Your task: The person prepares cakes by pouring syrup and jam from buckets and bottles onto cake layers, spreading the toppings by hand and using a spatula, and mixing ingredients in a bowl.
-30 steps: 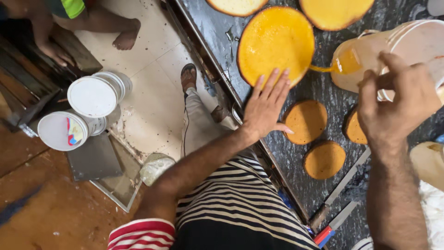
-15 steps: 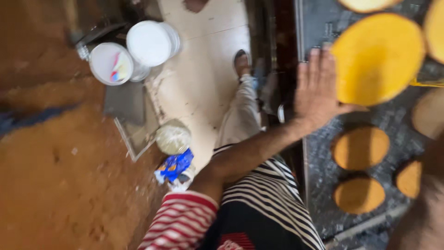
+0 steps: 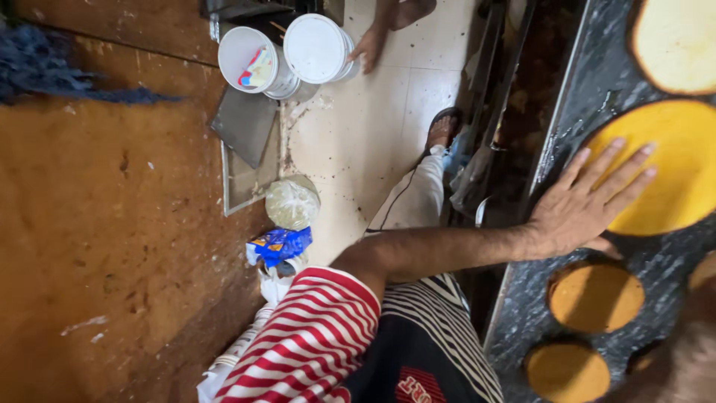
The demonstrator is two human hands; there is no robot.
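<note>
Hand, left [image 3: 585, 205]: is being held flat, fingers spread and open, palm on the near-left edge of the large yellow disc [image 3: 664, 168]; nothing is being gripped.
Hand, right: is being lost to view; only a blurred brownish mass [image 3: 671, 366] is being shown at the near right corner, so finger state cannot be told.
Change, view: is being swung leftward compared with a second ago; more floor and less counter are being shown.
Change, contact: the left hand is being kept on the same disc as a second ago, with the fingers reaching further over its surface.
Disc position: is being supported on the dark stone counter [image 3: 597, 97], far of two small orange discs [image 3: 595, 295].
Implication: pressing or flattening of the disc is judged to be under way, not lifting.
Surroundings: two white buckets [image 3: 283, 52] are being left standing on the tiled floor [image 3: 365, 142] at the far left; another person's hand [image 3: 369, 46] is being rested beside them.
</note>
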